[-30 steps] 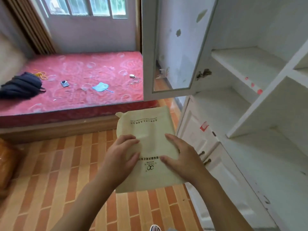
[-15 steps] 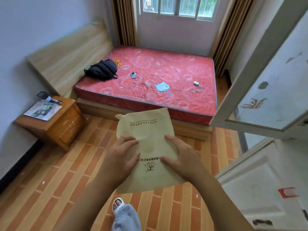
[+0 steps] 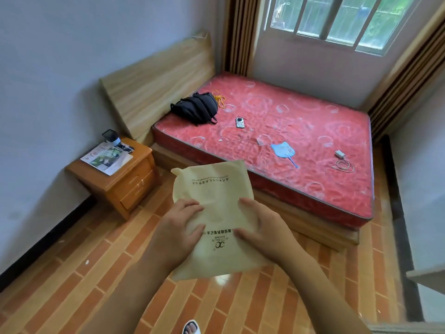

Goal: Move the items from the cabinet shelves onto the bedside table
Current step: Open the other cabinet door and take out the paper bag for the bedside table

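Fingers (image 3: 192, 208) atop cream bag (image 3: 214, 189)

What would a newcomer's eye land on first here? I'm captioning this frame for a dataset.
The cream fabric bag held in both hands, left hand and right hand, fills the centre foreground. Behind it the red mattress dominates, with a black backpack near the headboard. The wooden bedside table stands at left.

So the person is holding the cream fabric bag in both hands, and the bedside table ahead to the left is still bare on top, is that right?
Not quite. Both hands, left and right, do hold the cream fabric bag, but the head view shows the bedside table is not bare: a printed sheet and a small dark container already lie on top.
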`<state>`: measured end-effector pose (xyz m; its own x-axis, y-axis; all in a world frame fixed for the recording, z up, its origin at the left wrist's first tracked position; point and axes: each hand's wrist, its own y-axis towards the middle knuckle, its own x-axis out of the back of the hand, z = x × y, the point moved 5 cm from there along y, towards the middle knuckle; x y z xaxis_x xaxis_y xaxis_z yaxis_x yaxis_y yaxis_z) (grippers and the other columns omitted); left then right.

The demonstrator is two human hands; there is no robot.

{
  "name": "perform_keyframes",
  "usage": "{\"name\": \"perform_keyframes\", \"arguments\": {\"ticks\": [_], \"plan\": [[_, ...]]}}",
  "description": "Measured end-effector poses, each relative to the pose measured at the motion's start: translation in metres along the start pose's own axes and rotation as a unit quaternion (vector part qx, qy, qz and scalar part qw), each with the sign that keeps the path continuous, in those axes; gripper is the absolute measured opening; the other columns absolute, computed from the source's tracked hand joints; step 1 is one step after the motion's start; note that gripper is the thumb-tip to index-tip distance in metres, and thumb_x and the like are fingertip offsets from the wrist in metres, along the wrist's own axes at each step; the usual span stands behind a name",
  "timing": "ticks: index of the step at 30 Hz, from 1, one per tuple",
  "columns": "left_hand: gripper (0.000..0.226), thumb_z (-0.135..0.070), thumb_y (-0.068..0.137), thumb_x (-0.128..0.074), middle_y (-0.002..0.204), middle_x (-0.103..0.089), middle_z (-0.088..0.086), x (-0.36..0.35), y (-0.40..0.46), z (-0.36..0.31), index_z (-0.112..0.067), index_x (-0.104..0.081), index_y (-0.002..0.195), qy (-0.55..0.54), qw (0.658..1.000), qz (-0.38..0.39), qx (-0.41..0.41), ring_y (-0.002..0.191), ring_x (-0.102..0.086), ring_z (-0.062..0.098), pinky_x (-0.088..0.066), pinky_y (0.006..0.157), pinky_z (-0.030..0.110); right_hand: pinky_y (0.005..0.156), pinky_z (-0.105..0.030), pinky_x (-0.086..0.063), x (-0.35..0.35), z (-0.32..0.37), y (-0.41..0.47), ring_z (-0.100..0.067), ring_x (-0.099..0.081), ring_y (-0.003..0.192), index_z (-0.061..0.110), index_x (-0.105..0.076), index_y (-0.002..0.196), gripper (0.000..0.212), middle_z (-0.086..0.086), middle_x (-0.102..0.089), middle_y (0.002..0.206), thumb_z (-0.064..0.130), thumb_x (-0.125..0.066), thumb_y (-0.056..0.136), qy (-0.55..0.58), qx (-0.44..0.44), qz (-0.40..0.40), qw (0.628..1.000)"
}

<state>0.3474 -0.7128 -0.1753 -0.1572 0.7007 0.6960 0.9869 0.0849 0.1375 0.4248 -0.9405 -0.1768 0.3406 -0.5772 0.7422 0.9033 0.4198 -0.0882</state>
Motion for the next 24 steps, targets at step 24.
{"name": "perform_keyframes", "arguments": {"ticks": [24], "plan": [[0.037,-0.020,0.088,-0.081,0.129,-0.057,-0.014,0.090,0.251,0.151,-0.016,-0.074,0.124,0.041,0.979,-0.140,0.145,0.121,-0.056,0.003,-0.032,0.103,0.002,0.103,-0.041,-0.050,-0.027,0.075,0.395,-0.011,-0.059,0.121,0.039,-0.046,0.150,0.074,0.014,-0.057,0.142,0.046,-0.078,0.084,-0.002,0.156,0.137,0.978]]}}
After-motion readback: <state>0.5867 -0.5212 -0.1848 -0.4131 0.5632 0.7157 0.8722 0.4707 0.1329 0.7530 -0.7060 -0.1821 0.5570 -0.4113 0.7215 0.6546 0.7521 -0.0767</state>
